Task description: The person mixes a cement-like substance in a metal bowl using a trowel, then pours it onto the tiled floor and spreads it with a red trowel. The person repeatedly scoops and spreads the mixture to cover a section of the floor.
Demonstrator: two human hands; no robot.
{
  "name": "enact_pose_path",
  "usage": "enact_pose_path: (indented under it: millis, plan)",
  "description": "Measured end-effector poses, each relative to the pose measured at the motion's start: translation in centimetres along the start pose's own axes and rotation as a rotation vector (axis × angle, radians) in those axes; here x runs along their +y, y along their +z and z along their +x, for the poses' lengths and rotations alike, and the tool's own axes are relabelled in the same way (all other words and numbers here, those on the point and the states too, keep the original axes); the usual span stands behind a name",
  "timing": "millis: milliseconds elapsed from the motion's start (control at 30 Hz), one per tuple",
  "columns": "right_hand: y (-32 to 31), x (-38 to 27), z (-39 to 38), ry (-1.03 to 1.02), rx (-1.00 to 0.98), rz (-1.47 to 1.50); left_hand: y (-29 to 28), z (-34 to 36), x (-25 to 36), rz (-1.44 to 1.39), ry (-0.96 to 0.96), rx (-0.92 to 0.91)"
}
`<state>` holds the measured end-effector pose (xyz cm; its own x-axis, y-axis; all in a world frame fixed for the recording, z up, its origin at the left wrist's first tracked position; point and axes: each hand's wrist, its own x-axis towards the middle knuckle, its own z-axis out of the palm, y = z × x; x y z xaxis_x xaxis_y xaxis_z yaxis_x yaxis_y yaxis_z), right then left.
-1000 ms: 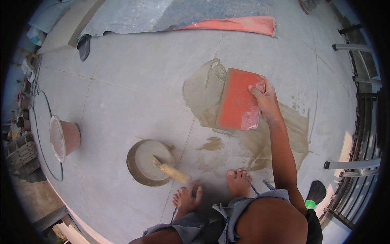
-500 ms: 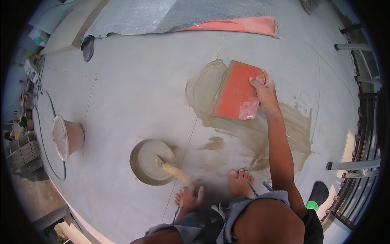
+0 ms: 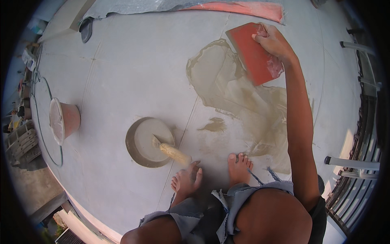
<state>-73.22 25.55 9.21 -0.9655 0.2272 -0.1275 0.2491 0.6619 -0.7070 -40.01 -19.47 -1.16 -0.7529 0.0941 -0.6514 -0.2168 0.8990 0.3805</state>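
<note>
My right hand (image 3: pixel 274 42) grips a red rectangular spreader (image 3: pixel 254 55) by its far right side, thumb on top. The plate is tilted, its long left edge over a grey-brown wet patch (image 3: pixel 209 71) smeared on the floor. Whitish-pink residue clings to its corners. Left of my feet stands a round tub (image 3: pixel 132 144) of grey mix. A trowel (image 3: pixel 174 153) with a pale handle leans out of it, the handle's end close to my left foot. My left hand does not show clearly anywhere.
At the left stands a pinkish bucket (image 3: pixel 71 120) beside a dark green hose (image 3: pixel 44 146). A dark slipper (image 3: pixel 85 30) lies near a grey and red sheet (image 3: pixel 239 9) at the far side. Metal legs (image 3: pixel 353 163) and a dark slatted railing (image 3: pixel 363 195) line the right.
My right hand has carried the spreader farther away and to the right, turning it so its long edge slants the other way. The view has shifted slightly; tub and trowel stay put.
</note>
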Motion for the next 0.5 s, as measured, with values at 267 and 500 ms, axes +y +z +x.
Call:
enact_pose_path:
  millis: [267,500]
  plan:
    - [6.3,-5.3,3.6,-0.155,-0.041,-0.581,-0.8,0.5,0.6,-0.131,0.051,-0.033]
    - [8.5,-7.6,-0.9,-0.249,-0.119,-0.592,-1.6,0.1,1.1,-0.166,0.016,-0.035]
